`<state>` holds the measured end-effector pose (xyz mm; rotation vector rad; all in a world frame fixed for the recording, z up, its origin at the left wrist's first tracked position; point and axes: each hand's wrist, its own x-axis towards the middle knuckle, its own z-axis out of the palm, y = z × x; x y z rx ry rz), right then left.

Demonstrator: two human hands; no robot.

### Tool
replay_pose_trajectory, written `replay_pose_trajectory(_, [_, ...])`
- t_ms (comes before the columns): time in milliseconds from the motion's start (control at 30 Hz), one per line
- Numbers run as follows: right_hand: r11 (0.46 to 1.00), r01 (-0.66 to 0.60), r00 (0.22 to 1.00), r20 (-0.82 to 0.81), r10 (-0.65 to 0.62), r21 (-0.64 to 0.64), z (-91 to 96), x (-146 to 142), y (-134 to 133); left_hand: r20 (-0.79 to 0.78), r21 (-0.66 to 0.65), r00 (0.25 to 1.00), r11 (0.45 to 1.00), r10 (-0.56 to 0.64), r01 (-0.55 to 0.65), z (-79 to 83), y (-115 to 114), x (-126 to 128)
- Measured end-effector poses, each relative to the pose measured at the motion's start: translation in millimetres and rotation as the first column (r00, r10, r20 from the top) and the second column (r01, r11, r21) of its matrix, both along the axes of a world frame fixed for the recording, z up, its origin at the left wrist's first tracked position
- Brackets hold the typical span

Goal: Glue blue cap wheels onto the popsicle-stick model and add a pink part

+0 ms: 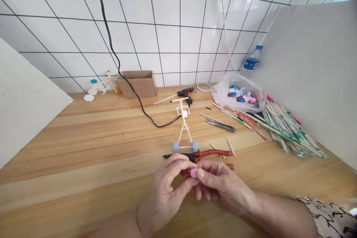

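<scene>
My left hand (164, 193) and my right hand (220, 186) meet above the wooden worktop (83, 156), pinching a small pink bottle cap (193, 173) between their fingers. Just beyond my fingers lie red-handled pliers (214, 153). Farther on stands a small model frame (182, 126) of pale wooden sticks, with light blue cap wheels (184, 146) at its near end. Neither hand touches the model. Both forearms rest low, and a patterned sleeve (329, 217) shows at the lower right.
Behind the model are a black glue gun (185, 94), snips (220, 124), and a plastic bag of bottle caps (237, 95). Bundled wrapped sticks (290, 130) lie right. A black cable (142, 109) crosses the worktop. A cardboard box (138, 83) and white tiled wall stand behind.
</scene>
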<state>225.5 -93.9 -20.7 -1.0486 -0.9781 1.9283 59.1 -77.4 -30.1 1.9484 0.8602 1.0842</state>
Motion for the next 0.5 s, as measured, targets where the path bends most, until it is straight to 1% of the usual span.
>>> replay_pose_trajectory(67, [1.0,0.007,1.0,0.002,-0.007,0.011,2.5,0.6,0.8,0.001,-0.014,1.0,1.0,-0.02,0.02,0.5,1.9,-1.2])
replay_pose_trajectory(167, [0.999,0.044,0.999,0.014,-0.044,-0.007,4.4,1.7,1.6,-0.022,-0.009,0.998,0.998,-0.054,0.054,3.7,3.3,-1.6])
replay_pose_trajectory(267, [0.998,0.06,0.998,-0.01,-0.06,-0.031,1.7,1.6,-0.3,-0.038,0.074,0.996,0.994,-0.083,0.085,5.7,1.8,-0.9])
replay_pose_trajectory(400, [0.998,0.065,0.995,-0.07,-0.066,-0.022,-4.8,-0.2,-4.4,-0.041,0.209,0.992,0.97,-0.12,0.126,3.7,-0.6,-0.8])
replay_pose_trajectory(500, [0.997,0.069,0.995,-0.073,-0.07,-0.02,-6.0,-1.2,-4.7,-0.037,0.246,0.992,0.962,-0.117,0.122,2.8,-0.6,-0.4])
